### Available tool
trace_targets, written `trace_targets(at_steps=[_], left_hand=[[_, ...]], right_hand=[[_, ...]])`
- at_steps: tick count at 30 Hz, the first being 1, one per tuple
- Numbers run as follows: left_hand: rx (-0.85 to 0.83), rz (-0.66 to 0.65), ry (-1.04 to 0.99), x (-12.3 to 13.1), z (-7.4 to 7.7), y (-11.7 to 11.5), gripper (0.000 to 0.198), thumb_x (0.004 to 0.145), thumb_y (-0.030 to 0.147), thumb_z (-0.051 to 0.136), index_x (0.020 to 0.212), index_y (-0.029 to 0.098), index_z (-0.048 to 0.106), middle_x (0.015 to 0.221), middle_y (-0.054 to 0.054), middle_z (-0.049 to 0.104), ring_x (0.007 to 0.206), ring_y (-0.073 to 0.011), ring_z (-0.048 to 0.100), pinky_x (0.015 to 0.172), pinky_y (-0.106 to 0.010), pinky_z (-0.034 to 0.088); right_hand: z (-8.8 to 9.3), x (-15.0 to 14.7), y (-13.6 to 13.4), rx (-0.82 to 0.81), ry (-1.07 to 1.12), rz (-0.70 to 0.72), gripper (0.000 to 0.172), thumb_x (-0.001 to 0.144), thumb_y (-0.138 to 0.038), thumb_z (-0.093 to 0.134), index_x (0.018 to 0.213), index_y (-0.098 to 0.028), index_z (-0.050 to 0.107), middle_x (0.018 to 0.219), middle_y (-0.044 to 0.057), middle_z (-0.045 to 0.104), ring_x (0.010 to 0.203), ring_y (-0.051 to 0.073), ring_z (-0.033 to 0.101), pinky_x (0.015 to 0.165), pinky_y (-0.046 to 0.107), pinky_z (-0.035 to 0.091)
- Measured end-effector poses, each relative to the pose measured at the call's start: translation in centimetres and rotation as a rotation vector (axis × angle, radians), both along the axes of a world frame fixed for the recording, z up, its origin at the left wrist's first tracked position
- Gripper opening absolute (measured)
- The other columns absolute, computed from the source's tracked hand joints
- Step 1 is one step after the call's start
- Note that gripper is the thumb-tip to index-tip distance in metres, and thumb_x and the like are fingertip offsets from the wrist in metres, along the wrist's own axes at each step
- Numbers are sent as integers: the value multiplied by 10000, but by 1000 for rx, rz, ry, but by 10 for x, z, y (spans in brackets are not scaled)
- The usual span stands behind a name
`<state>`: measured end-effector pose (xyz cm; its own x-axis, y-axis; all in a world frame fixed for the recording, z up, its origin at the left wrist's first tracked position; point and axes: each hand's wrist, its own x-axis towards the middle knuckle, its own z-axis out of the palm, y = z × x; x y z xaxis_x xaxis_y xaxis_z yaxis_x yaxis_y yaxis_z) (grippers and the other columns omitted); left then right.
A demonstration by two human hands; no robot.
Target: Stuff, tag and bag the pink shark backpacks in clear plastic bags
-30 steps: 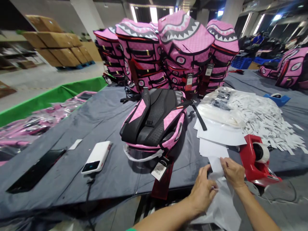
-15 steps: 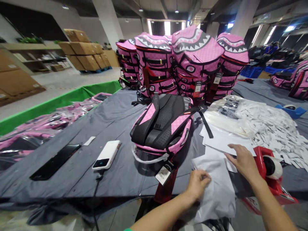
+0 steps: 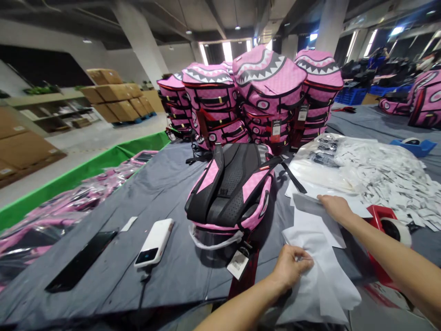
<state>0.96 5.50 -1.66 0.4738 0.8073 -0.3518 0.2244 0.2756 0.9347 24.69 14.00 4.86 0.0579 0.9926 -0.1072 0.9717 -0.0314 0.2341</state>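
My left hand (image 3: 292, 266) pinches a bunch of thin, crumpled white sheets (image 3: 319, 276), which hang over the table's front edge. Farther forward, my right hand (image 3: 336, 209) has its fingers closed on the edge of a white paper sheet (image 3: 312, 207), partly lifted from the flat white paper (image 3: 292, 189) beneath. Left of both hands lies a pink and black backpack (image 3: 230, 188), straps up. A white barcode tag (image 3: 238, 261) and a dark red strip hang from its near end.
Pink backpacks (image 3: 268, 76) stand stacked at the back. Loose white labels (image 3: 396, 179) and a clear plastic bag (image 3: 320, 172) lie right, near a red tape dispenser (image 3: 381, 214). A power bank (image 3: 155, 241) and black phone (image 3: 82, 262) lie left. A green-edged bin (image 3: 86, 179) adjoins the table.
My right hand has moved forward and raised a sheet's edge from the flat paper. My left hand has shifted slightly right with the crumpled sheets. The camera view has tilted up.
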Motion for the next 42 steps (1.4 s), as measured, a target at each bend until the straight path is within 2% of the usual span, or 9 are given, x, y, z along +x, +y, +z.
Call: trace_targets(at_steps=[7, 13, 20, 24, 27, 30, 34, 37, 42], left_hand=[[-35, -95, 17, 72, 38, 99, 32, 643, 127, 747, 647, 117, 717, 545, 24, 537, 560, -95, 452, 568, -225, 359], [-27, -105, 37, 117, 54, 165, 212, 596, 21, 723, 456, 127, 604, 506, 7, 543, 602, -130, 531, 687, -265, 457], [193, 48, 78, 36, 45, 109, 103, 627, 127, 781, 723, 160, 764, 1070, -97, 702, 1259, -299, 522, 1109, -400, 327], [22, -49, -282, -13, 43, 44, 245, 668, 340, 781, 737, 127, 683, 846, -117, 707, 953, -278, 672, 929, -398, 467], [-53, -266, -396, -41, 57, -1, 379, 736, 474, 743, 838, 121, 648, 780, -101, 691, 757, -215, 662, 775, -320, 495], [201, -369, -255, -62, 77, -26, 239, 865, 368, 627, 872, 130, 649, 773, -58, 669, 716, -147, 608, 691, -223, 433], [464, -138, -41, -78, 86, -35, 150, 914, 253, 521, 897, 159, 636, 767, -12, 634, 710, -116, 557, 673, -208, 373], [431, 31, -49, -83, 85, -43, 162, 913, 289, 516, 854, 160, 596, 639, 21, 534, 581, -91, 455, 575, -209, 315], [213, 131, -269, -85, 84, -57, 259, 896, 403, 563, 815, 162, 514, 526, 78, 320, 467, -62, 238, 455, -204, 176]], right_hand=[[78, 48, 37, 45, 6, -49, 345, 964, -165, 449, 1240, -168, 657, 1106, 166, 702, 1017, 306, 672, 710, 314, 403], [79, 61, 43, 36, 14, 12, 302, 959, -158, 437, 1146, -184, 673, 1002, 126, 721, 943, 272, 691, 663, 289, 370], [17, 39, 14, -55, 131, 169, 364, 843, -122, 542, 1177, -225, 642, 1015, 102, 699, 889, 245, 674, 668, 279, 417], [-15, 21, -7, -108, 195, 253, 637, 610, -54, 692, 1233, -177, 652, 1148, 180, 653, 991, 328, 646, 716, 344, 500], [-7, 17, -4, -93, 310, 240, 487, 702, -138, 665, 1190, -143, 670, 1112, 180, 662, 937, 292, 669, 797, 385, 538], [23, 0, -7, 2, 488, 210, 364, 915, -300, 499, 1208, -140, 644, 1179, 169, 654, 980, 238, 679, 883, 356, 546], [57, -49, -62, -168, 1160, 374, 702, 924, -717, 449, 1372, -189, 570, 1250, 139, 656, 1132, 271, 647, 972, 378, 538], [59, -76, -118, -353, 1119, 487, 1034, 635, -763, 773, 1476, -226, 506, 1371, 138, 597, 1190, 323, 622, 1010, 387, 528], [45, -96, -158, -58, 1140, 178, 439, 892, -607, 597, 911, -195, 748, 870, 71, 722, 795, 197, 694, 719, 209, 568]])
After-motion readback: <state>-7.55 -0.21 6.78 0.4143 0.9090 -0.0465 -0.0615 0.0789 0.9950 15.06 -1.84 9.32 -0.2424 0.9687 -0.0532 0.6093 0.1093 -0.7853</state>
